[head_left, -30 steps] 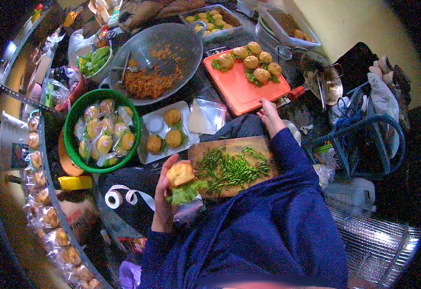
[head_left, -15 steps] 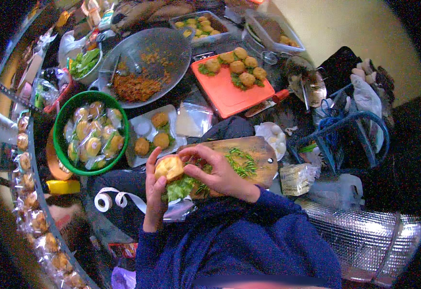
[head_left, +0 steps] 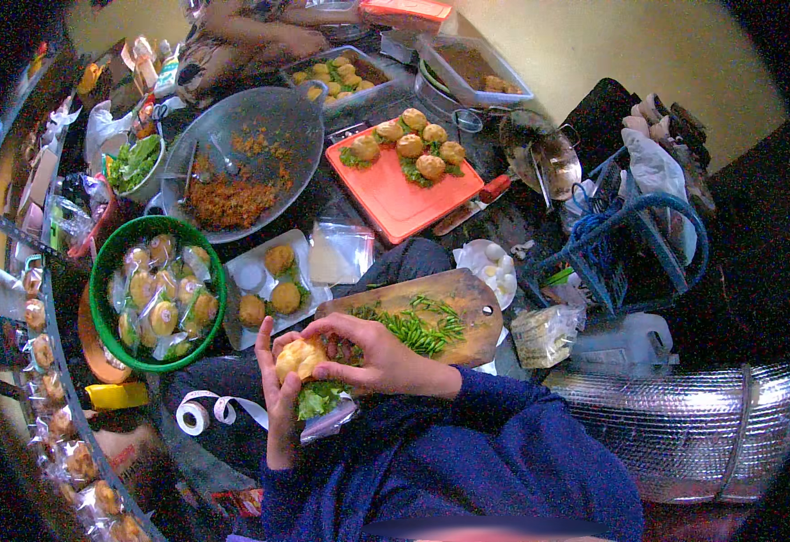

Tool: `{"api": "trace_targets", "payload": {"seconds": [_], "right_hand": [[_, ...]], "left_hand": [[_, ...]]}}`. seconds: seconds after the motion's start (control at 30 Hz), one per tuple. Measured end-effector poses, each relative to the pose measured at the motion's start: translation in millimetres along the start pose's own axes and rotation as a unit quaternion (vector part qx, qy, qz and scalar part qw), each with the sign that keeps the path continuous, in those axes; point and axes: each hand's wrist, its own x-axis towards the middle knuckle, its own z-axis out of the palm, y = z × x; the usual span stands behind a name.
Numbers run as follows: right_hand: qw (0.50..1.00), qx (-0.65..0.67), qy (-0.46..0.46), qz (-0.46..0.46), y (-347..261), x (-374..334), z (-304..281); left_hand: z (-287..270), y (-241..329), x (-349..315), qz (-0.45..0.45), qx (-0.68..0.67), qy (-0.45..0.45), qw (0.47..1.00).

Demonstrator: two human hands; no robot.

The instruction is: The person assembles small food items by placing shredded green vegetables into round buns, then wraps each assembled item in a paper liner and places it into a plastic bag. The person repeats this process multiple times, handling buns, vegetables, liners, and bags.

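A small golden bun (head_left: 301, 358) with green lettuce (head_left: 321, 399) hanging from its lower side is held up in front of my body. My left hand (head_left: 277, 388) is closed around its left side, with one finger pointing up. From the right, my right hand (head_left: 378, 358) grips the same bun between thumb and fingers. Its underside and any filling are hidden. Just beyond my right hand lies a wooden cutting board (head_left: 478, 336) with chopped green pieces (head_left: 424, 331), seemingly chillies. Below the lettuce is a stack of clear plastic bags (head_left: 330, 423).
On the left stands a green basket (head_left: 97, 298) of wrapped buns. A white tray (head_left: 236, 336) holds three buns. Farther off are a large pan (head_left: 309, 163) with reddish-brown filling and an orange lid (head_left: 404, 212) bearing several filled buns. A knife (head_left: 460, 217) lies beside the lid.
The view has shifted, so the far things sit lower and more to the left. Both hands still hold the bun, with my right fingers now further around its far side.
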Motion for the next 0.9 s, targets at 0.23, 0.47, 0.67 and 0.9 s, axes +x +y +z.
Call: {"api": "trace_targets", "payload": {"seconds": [0.23,0.47,0.67,0.9], "right_hand": [[0.989,-0.103,0.072,-0.075,3,2,12],[0.967,-0.161,0.114,-0.161,3,9,23],[0.968,-0.140,0.125,-0.168,7,6,28],[0.979,-0.116,0.096,-0.138,6,-3,21]], "left_hand": [[6,1,-9,-0.051,-0.122,0.035,0.991],[-5,1,-23,-0.122,-0.224,0.093,0.962],[-32,-12,-34,-0.135,-0.151,0.082,0.976],[-44,-7,-28,-0.127,-0.077,0.084,0.985]]}}
